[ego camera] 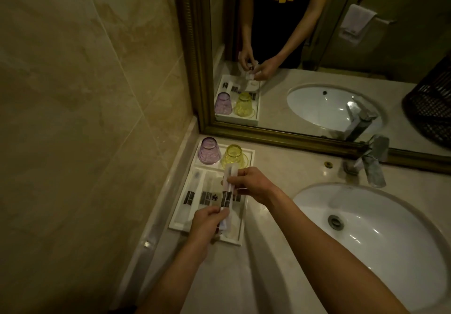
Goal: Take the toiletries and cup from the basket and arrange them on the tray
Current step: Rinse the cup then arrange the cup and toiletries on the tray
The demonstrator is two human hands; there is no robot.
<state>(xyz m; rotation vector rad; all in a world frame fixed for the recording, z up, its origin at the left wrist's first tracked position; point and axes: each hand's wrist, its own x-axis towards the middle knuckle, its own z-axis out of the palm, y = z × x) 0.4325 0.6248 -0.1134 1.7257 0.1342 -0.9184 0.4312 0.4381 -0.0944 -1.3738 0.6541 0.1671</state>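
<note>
A white compartmented tray (181,226) lies on the marble counter in the corner by the wall. A purple cup (209,151) and a yellow cup (233,159) stand upside down in its far section. Several wrapped toiletry packets (192,197) with dark labels lie in the long slots. Both hands hold one long wrapped toiletry packet (228,193) above the tray's right slot: my left hand (209,221) grips its near end, my right hand (249,184) pinches its far end. The basket appears only as a dark reflection (432,108) in the mirror.
A white oval sink (390,240) fills the counter to the right, with a chrome faucet (372,164) behind it. A gold-framed mirror (202,69) rises behind the tray. The tiled wall closes the left side.
</note>
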